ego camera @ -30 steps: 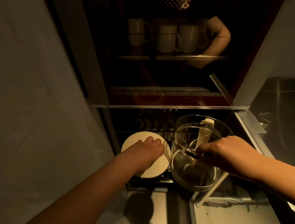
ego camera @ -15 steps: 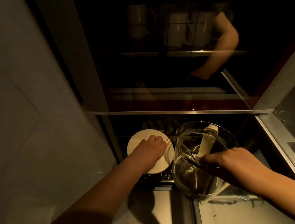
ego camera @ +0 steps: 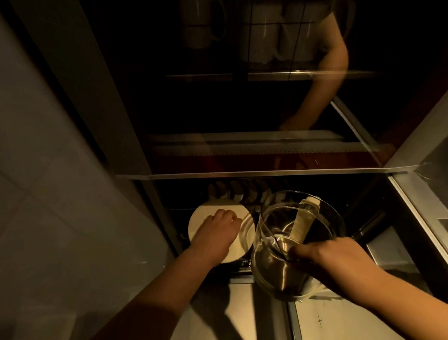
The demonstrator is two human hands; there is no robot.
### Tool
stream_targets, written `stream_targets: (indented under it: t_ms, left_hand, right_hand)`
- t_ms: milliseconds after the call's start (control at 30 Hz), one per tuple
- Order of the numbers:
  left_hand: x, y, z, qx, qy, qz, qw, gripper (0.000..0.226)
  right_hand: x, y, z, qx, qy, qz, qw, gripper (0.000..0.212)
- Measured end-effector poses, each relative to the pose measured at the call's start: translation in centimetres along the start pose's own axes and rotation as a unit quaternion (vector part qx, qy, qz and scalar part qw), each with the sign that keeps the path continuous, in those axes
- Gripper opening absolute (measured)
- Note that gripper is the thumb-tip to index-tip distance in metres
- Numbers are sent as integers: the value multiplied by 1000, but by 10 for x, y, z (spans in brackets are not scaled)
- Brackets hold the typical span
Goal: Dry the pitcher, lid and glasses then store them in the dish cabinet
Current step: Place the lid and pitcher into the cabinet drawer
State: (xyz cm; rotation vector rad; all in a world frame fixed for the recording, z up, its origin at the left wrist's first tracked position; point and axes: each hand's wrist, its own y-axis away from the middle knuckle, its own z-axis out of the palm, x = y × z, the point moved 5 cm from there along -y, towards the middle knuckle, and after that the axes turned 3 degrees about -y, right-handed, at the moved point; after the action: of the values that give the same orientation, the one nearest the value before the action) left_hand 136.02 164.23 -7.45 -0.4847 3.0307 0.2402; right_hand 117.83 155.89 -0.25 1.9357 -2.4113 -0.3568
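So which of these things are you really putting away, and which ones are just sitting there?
Part of the job:
- glass pitcher, gripped by the right hand
- round white lid, under the left hand
- dish cabinet they are going into

Just sitting there:
- white mugs on the upper shelf
- row of dishes at the back of the lower rack

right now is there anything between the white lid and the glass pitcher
Nothing in the head view: the white lid under the left hand sits right beside the glass pitcher held by the right hand, their edges nearly meeting.
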Motion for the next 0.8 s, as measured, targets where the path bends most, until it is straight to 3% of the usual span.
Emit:
stream_targets:
  t_ms: [367, 800]
  left_hand:
    - [-11, -24, 14, 10, 17, -6, 1000, 72]
    - [-17, -44, 42, -38, 9, -44, 998, 79]
  right_hand:
    - [-3, -10, 23, -2, -17, 20, 1000, 31]
    - [-3, -22, 37, 2, -36, 25, 999, 30]
